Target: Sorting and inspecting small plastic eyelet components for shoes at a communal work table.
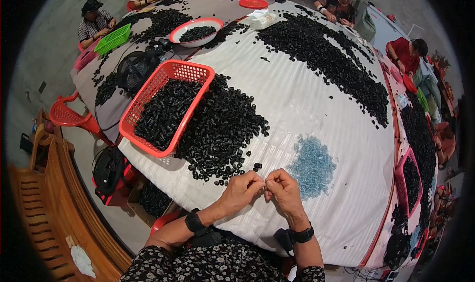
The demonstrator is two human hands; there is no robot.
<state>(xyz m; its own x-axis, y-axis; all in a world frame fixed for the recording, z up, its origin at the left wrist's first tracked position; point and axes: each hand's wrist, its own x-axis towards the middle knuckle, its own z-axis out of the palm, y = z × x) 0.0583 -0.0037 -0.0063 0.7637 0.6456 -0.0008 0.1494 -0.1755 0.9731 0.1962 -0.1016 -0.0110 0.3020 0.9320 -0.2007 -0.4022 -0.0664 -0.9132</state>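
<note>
My left hand (243, 189) and my right hand (284, 189) meet fingertip to fingertip above the near edge of the white-covered table (277, 227). Both are closed in a pinch; whatever sits between the fingers is too small to make out. Just beyond my left hand spreads a heap of small black ring-like plastic parts (222, 128), with a couple of loose ones close to the fingers. To the right of my right hand lies a pile of small translucent blue pieces (311, 167). A red plastic basket (203, 74) filled with black parts stands to the left of the black heap.
A red-rimmed white basin (213, 23), a black mesh fan (132, 73) and a green basket (113, 39) stand farther left. More black parts (321, 49) cover the far side. A pink basket (406, 183) is at right. Several people sit around the table. A wooden bench (74, 203) is at left.
</note>
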